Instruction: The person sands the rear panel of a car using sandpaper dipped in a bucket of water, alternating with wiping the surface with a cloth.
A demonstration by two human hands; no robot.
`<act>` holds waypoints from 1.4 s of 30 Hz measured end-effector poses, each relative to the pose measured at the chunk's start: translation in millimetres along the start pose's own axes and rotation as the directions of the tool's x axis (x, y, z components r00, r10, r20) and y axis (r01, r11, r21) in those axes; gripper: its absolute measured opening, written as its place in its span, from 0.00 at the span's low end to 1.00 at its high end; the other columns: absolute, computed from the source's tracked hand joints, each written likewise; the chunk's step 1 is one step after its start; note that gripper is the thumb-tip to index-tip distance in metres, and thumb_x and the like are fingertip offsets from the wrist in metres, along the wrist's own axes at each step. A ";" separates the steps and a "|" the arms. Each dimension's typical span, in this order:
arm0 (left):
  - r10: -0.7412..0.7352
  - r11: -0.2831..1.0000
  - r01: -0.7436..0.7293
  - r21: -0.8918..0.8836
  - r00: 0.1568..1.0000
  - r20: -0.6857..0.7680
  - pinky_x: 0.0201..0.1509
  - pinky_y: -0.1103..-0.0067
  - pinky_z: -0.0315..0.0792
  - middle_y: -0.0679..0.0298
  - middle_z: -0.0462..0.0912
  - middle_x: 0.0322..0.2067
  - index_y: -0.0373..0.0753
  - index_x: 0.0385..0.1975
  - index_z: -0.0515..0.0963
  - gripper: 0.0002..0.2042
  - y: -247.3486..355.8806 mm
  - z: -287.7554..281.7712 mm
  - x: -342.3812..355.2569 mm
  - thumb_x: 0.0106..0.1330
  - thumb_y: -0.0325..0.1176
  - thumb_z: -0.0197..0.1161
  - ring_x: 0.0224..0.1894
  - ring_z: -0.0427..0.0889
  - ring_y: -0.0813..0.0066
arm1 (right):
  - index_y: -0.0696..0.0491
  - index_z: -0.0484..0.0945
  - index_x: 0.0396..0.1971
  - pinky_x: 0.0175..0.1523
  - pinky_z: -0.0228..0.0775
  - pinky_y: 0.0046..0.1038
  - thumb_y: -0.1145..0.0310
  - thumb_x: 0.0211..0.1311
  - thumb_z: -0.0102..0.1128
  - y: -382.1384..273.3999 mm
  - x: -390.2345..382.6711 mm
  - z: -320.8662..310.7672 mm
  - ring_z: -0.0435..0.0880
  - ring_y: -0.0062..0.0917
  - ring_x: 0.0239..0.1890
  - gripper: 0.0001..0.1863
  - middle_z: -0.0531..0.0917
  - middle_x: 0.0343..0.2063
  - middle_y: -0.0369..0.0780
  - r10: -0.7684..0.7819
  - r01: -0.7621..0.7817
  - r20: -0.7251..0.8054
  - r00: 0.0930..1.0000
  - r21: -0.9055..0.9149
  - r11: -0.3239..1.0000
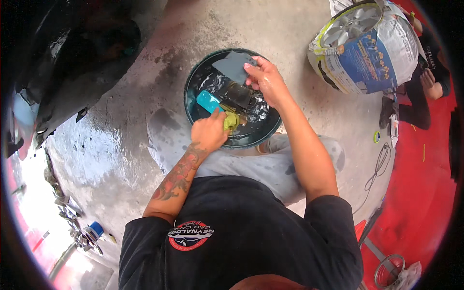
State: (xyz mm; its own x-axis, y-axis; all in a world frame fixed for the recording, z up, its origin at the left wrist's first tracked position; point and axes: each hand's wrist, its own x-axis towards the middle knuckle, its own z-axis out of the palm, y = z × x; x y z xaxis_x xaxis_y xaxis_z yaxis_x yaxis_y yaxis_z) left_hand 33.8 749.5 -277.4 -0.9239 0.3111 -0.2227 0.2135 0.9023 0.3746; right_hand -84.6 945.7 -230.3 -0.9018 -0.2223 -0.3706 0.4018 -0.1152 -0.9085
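Basin (pixel 245 142), dark and round, stands just beyond the person's knees, and both hands are over it, with the grey sheet (pixel 231 66) at its far side. The right hand (pixel 268 83) has that sheet pinched at its right end, thumb laid on the upper face and the other fingers partly hidden behind the edge; from there the sheet reaches leftward over the far half of the basin, its broad face turned up toward the head. The left hand (pixel 209 131) is nearer the body, its fingers curled and seemingly clamped on a bunched yellow-green cloth (pixel 231 122) that bulges out on the thumb side. Just past the left knuckles lies the turquoise block (pixel 208 99), its long axis slanting from upper left to lower right, so that its lower end points in at the cloth; whether a left fingertip touches that end cannot be told. Of the two hands the left is clearly the nearer to the block, while the right is well apart from it, up and to the right, with a dark rectangular piece (pixel 237 94) lying in the basin between them
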 end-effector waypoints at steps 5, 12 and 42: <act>-0.024 0.998 0.023 -0.051 1.000 -0.017 0.41 0.60 0.79 0.55 0.83 0.49 0.39 0.53 0.73 0.23 7.2 11.0 -2.8 0.60 0.41 0.66 0.39 0.85 0.52 | 0.52 0.79 0.34 0.30 0.65 0.23 0.61 0.64 0.66 9.3 -7.9 -6.9 0.75 0.18 0.24 0.10 0.77 0.20 0.31 -0.217 0.201 -0.012 0.976 -0.331 0.922; 0.055 0.998 -0.060 -0.032 0.992 -0.116 0.34 0.63 0.79 0.58 0.86 0.35 0.42 0.59 0.68 0.29 25.0 6.3 -6.4 0.55 0.37 0.68 0.30 0.85 0.54 | 0.53 0.76 0.25 0.33 0.70 0.40 0.55 0.49 0.74 9.8 -34.5 -10.5 0.82 0.39 0.29 0.19 0.81 0.23 0.40 -0.435 0.338 0.214 0.875 -0.912 0.231; -0.014 0.983 -0.057 -0.177 0.926 -0.378 0.34 0.72 0.77 0.58 0.81 0.56 0.37 0.75 0.48 0.48 -40.0 9.4 -4.7 0.52 0.30 0.68 0.29 0.84 0.62 | 0.53 0.73 0.54 0.55 0.70 0.30 0.54 0.74 0.54 44.5 22.3 47.4 0.77 0.21 0.49 0.19 0.81 0.46 0.36 0.283 -0.297 0.173 0.944 0.063 0.953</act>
State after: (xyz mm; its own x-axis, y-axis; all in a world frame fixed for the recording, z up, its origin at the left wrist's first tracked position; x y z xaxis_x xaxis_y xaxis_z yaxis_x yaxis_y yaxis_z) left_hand 32.7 714.8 -299.8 -0.9782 0.1628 0.1286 0.2068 0.8160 0.5398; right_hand -79.3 889.8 -269.9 -0.7097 -0.4094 -0.5733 0.6608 -0.1049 -0.7432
